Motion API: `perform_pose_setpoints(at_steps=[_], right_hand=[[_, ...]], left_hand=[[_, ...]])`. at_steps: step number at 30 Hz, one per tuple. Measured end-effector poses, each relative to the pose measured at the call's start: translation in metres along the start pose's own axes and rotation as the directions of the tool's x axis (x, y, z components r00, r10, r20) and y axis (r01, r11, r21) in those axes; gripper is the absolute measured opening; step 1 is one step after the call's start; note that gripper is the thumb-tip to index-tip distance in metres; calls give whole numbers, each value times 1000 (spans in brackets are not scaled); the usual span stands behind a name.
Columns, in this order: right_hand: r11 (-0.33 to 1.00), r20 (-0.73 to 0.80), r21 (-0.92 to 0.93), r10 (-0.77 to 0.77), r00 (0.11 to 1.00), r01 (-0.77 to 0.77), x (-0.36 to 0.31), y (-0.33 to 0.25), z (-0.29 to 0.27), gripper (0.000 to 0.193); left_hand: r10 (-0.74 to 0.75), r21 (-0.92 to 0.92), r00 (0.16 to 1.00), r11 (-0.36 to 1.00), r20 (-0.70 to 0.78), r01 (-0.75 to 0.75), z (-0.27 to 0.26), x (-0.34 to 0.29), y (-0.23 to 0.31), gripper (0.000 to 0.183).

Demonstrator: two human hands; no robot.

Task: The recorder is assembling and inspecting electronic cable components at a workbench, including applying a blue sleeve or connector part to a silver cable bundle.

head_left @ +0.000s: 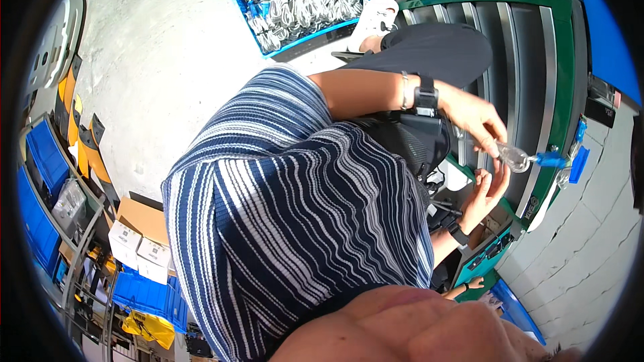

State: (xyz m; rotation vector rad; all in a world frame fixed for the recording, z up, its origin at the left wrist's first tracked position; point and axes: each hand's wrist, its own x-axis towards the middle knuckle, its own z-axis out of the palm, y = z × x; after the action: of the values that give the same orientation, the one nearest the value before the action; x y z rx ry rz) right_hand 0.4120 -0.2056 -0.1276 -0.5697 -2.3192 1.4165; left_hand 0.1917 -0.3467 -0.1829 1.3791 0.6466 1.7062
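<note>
A coiled cable (514, 158) in clear and whitish tones, with a blue end piece, hangs over the right side of the view. My left hand (477, 119), the upper one, is closed on it, with its fingertips at the coil. Just below, my right hand (488, 196) is raised with its thumb and fingers apart. Its fingertips are close beside the coil; whether they touch it I cannot tell. Nothing shows in its palm. A blue basket (322, 29) at the top holds many similar coiled white cables with blue ends.
A green-framed roller conveyor (561, 80) runs down the right. Open cardboard box (143, 212), blue bins (52, 151) and metal shelving stand at left. Another person's hand (475, 283) shows at lower right. A blue clip-like piece (579, 165) lies past the conveyor's frame.
</note>
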Motion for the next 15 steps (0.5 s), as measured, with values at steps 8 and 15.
perform_pose_setpoints(at_steps=[8, 15], right_hand=[[977, -98, 95, 199, 975, -190, -13, 33, -50, 35], [881, -45, 183, 450, 892, -436, -26, 79, -85, 37]], left_hand=[[283, 79, 757, 952, -590, -294, -108, -126, 19, 36], [-235, -221, 103, 966, -966, 132, -228, -289, -164, 29]])
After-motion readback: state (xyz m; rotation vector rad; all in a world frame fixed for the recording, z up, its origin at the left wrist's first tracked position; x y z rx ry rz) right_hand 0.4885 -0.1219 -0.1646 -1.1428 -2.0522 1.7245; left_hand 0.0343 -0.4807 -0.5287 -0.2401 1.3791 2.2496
